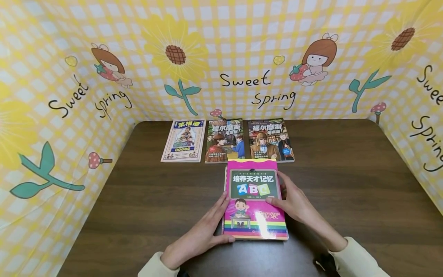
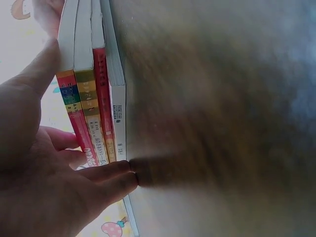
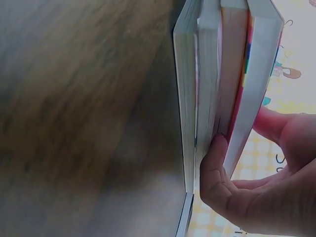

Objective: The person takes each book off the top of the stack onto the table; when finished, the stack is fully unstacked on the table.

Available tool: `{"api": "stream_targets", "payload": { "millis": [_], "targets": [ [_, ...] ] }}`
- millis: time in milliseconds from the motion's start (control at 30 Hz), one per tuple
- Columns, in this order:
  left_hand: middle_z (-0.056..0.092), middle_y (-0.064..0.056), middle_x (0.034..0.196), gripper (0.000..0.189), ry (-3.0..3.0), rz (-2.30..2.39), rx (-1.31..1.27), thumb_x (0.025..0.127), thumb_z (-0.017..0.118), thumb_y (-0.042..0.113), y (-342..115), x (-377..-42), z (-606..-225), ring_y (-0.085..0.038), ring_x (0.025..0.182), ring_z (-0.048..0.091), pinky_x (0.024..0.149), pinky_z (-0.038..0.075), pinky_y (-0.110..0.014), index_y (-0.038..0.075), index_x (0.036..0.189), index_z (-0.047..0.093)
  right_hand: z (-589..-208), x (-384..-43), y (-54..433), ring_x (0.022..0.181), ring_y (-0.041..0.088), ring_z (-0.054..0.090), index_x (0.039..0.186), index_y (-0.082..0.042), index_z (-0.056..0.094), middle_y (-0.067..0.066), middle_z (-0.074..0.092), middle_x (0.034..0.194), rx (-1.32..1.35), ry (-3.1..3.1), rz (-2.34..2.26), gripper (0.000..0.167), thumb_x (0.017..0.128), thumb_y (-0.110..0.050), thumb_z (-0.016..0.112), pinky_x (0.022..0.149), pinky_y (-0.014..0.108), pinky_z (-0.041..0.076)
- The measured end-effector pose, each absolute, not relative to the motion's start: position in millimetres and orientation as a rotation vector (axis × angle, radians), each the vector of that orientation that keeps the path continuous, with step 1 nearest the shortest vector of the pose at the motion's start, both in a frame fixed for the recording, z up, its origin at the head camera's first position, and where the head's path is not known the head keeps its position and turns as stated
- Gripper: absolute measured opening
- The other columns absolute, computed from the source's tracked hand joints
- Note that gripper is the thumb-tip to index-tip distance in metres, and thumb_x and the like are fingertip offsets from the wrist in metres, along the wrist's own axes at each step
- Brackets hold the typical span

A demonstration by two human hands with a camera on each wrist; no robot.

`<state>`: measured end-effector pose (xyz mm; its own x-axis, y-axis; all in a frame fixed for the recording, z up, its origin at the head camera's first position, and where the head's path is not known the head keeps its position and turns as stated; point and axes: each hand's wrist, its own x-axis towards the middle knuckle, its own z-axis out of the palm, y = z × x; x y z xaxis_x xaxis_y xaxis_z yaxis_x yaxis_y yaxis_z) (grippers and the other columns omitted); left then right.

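Note:
A pink book [image 1: 252, 211] with a green panel and big ABC letters lies on top of a stack of several books on the table. My left hand [image 1: 202, 231] rests along the stack's left side, its thumb at the near left corner. In the left wrist view, straight fingers [image 2: 111, 175] touch the spines [image 2: 89, 106]. My right hand [image 1: 297, 202] is at the right side, thumb on the pink cover. The right wrist view shows its bent finger [image 3: 215, 158] against the page edges [image 3: 210, 74], so this hand pinches the pink book at its edge.
Three books lie side by side at the back of the brown wooden table [image 1: 346, 173]: a pale-bordered one [image 1: 183, 142] at left, a comic-style one [image 1: 225, 144] in the middle and another [image 1: 270, 138] at right. A yellow checked cloth [image 1: 242, 50] walls the table.

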<state>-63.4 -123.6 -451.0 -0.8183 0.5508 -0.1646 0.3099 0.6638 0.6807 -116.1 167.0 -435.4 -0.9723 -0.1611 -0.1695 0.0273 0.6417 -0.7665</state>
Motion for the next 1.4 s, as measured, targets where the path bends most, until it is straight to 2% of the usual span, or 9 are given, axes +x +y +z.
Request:
{"api": "stream_targets", "payload": {
  "millis": [300, 467, 600, 933, 1167, 1400],
  "targets": [
    [-0.005, -0.001, 0.162, 0.103, 2.517, 0.946, 0.689, 0.082, 0.071, 0.048, -124.7, -64.6, -449.8, -0.030, 0.144, 0.018, 0.109, 0.032, -0.052, 0.022, 0.157, 0.006, -434.0, -116.8, 169.3, 0.070, 0.017, 0.057, 0.149, -0.001, 0.022, 0.012, 0.060, 0.094, -0.096, 2.606, -1.257, 0.093, 0.082, -0.033, 0.077, 0.061, 0.029, 0.048],
    [0.005, -0.006, 0.162, 0.106, 2.547, 0.906, 0.760, 0.080, 0.077, 0.038, -125.7, -65.3, -450.4, -0.028, 0.144, 0.018, 0.111, 0.029, -0.049, 0.018, 0.157, 0.006, -437.0, -115.9, 174.2, 0.071, 0.018, 0.055, 0.149, -0.001, 0.025, 0.011, 0.058, 0.093, -0.103, 2.631, -1.255, 0.091, 0.082, -0.034, 0.078, 0.061, 0.030, 0.046],
    [0.010, -0.008, 0.161, 0.105, 2.565, 0.876, 0.778, 0.081, 0.077, 0.034, -126.0, -65.3, -450.6, -0.027, 0.145, 0.019, 0.112, 0.027, -0.047, 0.016, 0.156, 0.005, -439.7, -115.0, 180.3, 0.078, 0.020, 0.055, 0.149, -0.003, 0.027, 0.013, 0.057, 0.098, -0.100, 2.623, -1.290, 0.088, 0.083, -0.033, 0.076, 0.065, 0.030, 0.047],
    [0.006, -0.004, 0.162, 0.102, 2.570, 0.825, 0.768, 0.083, 0.075, 0.036, -125.0, -65.1, -449.3, -0.025, 0.145, 0.019, 0.112, 0.028, -0.047, 0.014, 0.156, 0.008, -440.1, -110.4, 194.7, 0.088, 0.024, 0.060, 0.150, -0.004, 0.030, 0.020, 0.053, 0.116, 0.031, 2.437, -1.484, 0.073, 0.090, -0.022, 0.069, 0.070, 0.030, 0.052],
    [0.004, -0.003, 0.162, 0.097, 2.559, 0.782, 0.752, 0.084, 0.074, 0.037, -124.1, -65.5, -448.5, -0.026, 0.145, 0.018, 0.111, 0.029, -0.048, 0.012, 0.156, 0.014, -432.1, -108.1, 213.6, 0.098, 0.027, 0.059, 0.151, -0.011, 0.031, 0.022, 0.049, 0.129, 0.077, 2.384, -1.524, 0.071, 0.092, -0.028, 0.066, 0.072, 0.032, 0.052],
    [0.006, -0.006, 0.162, 0.095, 2.582, 0.782, 0.782, 0.083, 0.076, 0.034, -124.1, -63.6, -448.9, -0.028, 0.144, 0.019, 0.111, 0.030, -0.047, 0.009, 0.155, 0.018, -410.5, -114.8, 242.8, 0.088, 0.027, 0.064, 0.152, -0.013, 0.029, 0.025, 0.040, 0.140, 0.121, 2.364, -1.590, 0.069, 0.094, -0.028, 0.063, 0.069, 0.038, 0.056]
  ]
}}
